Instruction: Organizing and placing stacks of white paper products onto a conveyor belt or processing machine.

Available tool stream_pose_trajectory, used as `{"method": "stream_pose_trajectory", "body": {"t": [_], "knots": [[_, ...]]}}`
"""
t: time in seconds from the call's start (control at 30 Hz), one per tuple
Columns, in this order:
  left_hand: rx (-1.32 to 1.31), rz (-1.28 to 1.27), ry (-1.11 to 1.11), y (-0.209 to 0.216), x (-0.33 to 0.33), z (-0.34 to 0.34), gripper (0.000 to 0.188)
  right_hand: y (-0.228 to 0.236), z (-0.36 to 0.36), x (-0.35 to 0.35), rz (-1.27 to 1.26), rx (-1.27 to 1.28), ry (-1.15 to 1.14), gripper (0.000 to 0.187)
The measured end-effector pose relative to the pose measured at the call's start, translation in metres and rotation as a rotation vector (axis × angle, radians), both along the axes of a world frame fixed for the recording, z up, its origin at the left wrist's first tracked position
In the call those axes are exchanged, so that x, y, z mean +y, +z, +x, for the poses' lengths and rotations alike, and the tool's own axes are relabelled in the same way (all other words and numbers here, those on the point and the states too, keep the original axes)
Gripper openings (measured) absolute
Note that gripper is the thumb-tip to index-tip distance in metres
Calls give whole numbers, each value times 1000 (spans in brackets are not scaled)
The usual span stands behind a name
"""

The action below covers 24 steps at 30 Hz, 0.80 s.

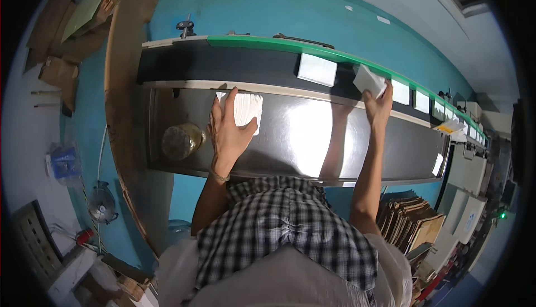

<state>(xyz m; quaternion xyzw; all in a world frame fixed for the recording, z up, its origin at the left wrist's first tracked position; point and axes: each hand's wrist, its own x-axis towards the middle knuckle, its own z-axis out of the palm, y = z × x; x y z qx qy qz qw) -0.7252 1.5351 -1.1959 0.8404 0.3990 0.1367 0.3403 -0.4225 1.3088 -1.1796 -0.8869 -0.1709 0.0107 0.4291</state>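
My left hand is closed round a small stack of white sheets on the metal tray-like worktop. The stack's layered edges face up, with my fingers on its left and my thumb on its right. Further right, my right hand pinches a flat white rectangular piece, held tilted over the dark conveyor belt. I cannot tell whether that piece touches the belt. Another white rectangular piece lies flat on the belt to its left.
A round gold-coloured container stands left of my left hand. Several white pieces line the belt to the right, along a green guide rail. A brown board rises at the left; stacked cardboard sits below right.
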Motion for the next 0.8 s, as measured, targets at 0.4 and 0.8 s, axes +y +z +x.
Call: {"method": "stream_pose_trajectory", "body": {"t": [0.4,0.8], "knots": [[14,33,-27,-5,9,12,85,-59,-140,73,256,435,594,48],[24,105,5,-14,13,7,84,-60,-61,119,-136,-443,120,65]]}}
